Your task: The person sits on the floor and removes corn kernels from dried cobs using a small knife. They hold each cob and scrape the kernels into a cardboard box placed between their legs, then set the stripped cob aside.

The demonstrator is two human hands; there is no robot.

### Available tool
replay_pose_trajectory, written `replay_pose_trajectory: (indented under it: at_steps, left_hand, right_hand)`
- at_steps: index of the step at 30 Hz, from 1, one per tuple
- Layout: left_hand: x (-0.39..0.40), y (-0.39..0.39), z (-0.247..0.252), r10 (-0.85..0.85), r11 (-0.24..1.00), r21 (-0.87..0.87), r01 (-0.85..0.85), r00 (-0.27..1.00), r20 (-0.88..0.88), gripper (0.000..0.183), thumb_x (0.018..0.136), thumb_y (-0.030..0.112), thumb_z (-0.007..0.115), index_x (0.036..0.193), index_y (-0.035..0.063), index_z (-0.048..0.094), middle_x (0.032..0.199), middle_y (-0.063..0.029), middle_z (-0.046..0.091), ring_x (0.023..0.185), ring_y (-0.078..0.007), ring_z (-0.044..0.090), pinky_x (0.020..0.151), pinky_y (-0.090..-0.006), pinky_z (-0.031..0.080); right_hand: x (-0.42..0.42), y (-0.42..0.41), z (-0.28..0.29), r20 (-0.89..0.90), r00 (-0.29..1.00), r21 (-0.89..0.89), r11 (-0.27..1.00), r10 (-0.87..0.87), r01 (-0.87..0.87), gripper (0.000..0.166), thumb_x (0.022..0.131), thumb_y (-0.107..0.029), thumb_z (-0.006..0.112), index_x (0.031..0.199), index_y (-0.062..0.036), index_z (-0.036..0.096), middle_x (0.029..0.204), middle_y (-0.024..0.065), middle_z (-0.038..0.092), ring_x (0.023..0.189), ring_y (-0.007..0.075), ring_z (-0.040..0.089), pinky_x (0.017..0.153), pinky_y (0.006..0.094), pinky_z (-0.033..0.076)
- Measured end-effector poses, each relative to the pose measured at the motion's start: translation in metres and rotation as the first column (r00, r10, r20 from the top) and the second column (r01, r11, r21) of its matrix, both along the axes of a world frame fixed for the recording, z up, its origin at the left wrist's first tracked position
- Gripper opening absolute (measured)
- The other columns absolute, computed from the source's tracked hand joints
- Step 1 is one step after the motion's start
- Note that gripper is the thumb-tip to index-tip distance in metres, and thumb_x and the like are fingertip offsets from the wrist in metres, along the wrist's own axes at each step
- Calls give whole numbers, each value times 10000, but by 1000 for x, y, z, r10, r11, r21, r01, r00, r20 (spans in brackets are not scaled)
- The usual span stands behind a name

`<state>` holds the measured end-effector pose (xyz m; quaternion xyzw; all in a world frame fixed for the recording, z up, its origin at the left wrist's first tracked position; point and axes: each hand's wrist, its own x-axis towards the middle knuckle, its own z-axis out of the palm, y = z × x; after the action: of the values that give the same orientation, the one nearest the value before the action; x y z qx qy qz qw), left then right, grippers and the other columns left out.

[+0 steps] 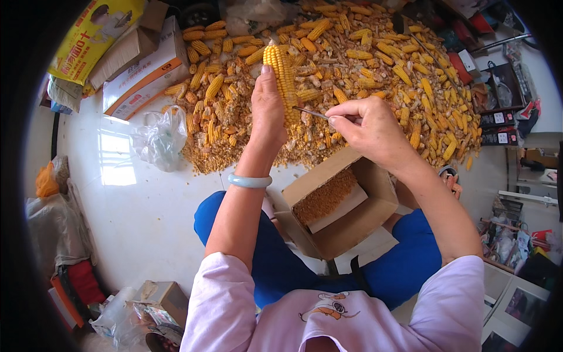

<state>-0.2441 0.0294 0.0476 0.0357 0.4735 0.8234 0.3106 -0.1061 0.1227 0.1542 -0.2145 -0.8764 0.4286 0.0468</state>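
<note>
My left hand (268, 105) grips an ear of yellow corn (281, 79) and holds it upright in front of me, its thumb along the left side. A pale bangle circles the left wrist. Between the thumb and fingers of my right hand (363, 125) is a thin metal pointed tool (312, 113), whose tip touches the right side of the ear. Below the hands an open cardboard box (338, 202) stands tilted between my knees, with loose corn kernels (325, 200) inside. Whether the far end of the tool is a handle is hidden by my fingers.
A wide heap of corn ears, cobs and loose kernels (228, 110) covers the floor ahead. A clear plastic bag (160, 138) lies at its left edge, near a white and orange carton (145, 75). A smaller cardboard box (162, 301) stands at the lower left. Shelves with goods line the right.
</note>
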Motion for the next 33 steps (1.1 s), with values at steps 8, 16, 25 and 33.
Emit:
replay_pose_trajectory:
  at_steps: [8,16,25,33]
  left_hand:
    - [-49,3,-11,115,993,-8,-115,987,115,521,992,539,353,1225,89,473,917,-76,548,734,-181,553,630,-358,509]
    - [-79,-3,-40,201,980,-32,-198,968,153,512,980,556,359,1080,81,522,802,-88,564,667,-214,574,583,-360,517]
    - [-82,-8,-40,175,978,77,-195,961,213,538,969,576,361,1133,80,491,847,-113,561,709,-260,574,609,-418,525]
    - [-86,-7,-36,193,976,44,-212,944,268,551,978,569,330,1117,57,480,803,-139,559,676,-286,577,617,-427,539]
  right_hand:
    - [-58,-10,-43,-214,977,-3,1000,-3,3,152,819,-47,598,873,51,701,681,180,666,514,205,603,514,341,466]
    - [-78,-41,-74,-360,933,182,981,11,59,167,842,-60,552,840,51,677,680,208,640,626,359,629,600,415,503]
    - [-93,-55,-84,-356,923,12,987,-145,160,170,840,-69,559,742,50,630,667,205,629,638,364,628,599,416,515]
    - [-99,-56,-93,-384,922,215,966,-54,146,207,860,-53,583,979,83,683,783,220,689,674,279,690,615,339,554]
